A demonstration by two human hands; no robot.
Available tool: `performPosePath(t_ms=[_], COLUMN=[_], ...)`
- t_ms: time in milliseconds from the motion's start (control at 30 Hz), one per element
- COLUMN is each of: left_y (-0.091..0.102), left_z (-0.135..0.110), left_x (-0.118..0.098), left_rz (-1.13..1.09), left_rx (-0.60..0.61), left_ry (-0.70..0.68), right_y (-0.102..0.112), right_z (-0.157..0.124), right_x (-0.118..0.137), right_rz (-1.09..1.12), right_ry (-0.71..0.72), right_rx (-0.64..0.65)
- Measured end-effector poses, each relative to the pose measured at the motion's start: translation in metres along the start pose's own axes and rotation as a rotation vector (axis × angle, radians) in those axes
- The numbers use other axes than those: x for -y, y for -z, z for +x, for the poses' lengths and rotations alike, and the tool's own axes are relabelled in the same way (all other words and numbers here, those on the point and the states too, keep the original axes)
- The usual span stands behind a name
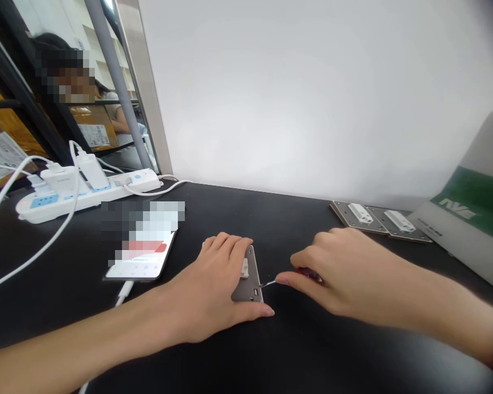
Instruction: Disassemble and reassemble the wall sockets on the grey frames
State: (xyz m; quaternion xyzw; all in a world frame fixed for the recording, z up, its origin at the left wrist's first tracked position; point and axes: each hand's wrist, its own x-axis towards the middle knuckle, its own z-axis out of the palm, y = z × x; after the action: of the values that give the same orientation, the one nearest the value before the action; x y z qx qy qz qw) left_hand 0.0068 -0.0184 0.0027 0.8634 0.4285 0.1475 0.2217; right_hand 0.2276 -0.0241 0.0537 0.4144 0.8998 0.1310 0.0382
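Left hand (213, 284) is lying over a grey rectangular metal switch plate (250, 289) at the middle of the matte black tabletop (296, 230). The fingers are pressed together and curling over the plate's far edge while the thumb is stretching along its near edge, so the hand is clamping the plate rather than resting on it, most likely to stop it sliding on the smooth surface. Right hand (340, 273) is pinching a small red-handled screwdriver (310, 272) between thumb and curled fingers. The thin metal shaft is pointing left and its tip is touching the plate's right edge, the one side the left hand is leaving uncovered. The low, near-flat angle of the tool is probably giving fine control at that edge. To the left, a white-edged smartphone (142, 262) is lying flat near the left wrist, with a white charging cable (124, 291) running off towards the near side. Behind it, a long white power strip (86, 197) is carrying several plugs. Two more grey metal plates (378, 219) are lying side by side at the back right, well apart from the hands, next to a white-and-green cardboard box (472, 219). A plain white partition (312, 98) is closing off the far table edge. Bare tabletop is showing between the hands and the partition, and on the near side. Another person (114, 112) is sitting beyond the glass at upper left.
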Motion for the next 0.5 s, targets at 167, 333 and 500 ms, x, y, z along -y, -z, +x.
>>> performPosePath(t_ms=[167, 333, 500], left_y=[0.007, 0.013, 0.013], left_z=[-0.001, 0.001, 0.001], left_x=[-0.004, -0.01, -0.011], left_rz=[-0.077, -0.112, -0.095], left_rx=[0.056, 0.105, 0.103], left_ry=[0.078, 0.147, 0.162], right_y=[-0.028, -0.045, -0.048], right_z=[-0.007, -0.013, -0.013], right_x=[-0.01, -0.009, -0.008], right_rz=[0.327, 0.537, 0.588], right_ry=[-0.128, -0.191, -0.216], right_rx=[0.057, 0.025, 0.001])
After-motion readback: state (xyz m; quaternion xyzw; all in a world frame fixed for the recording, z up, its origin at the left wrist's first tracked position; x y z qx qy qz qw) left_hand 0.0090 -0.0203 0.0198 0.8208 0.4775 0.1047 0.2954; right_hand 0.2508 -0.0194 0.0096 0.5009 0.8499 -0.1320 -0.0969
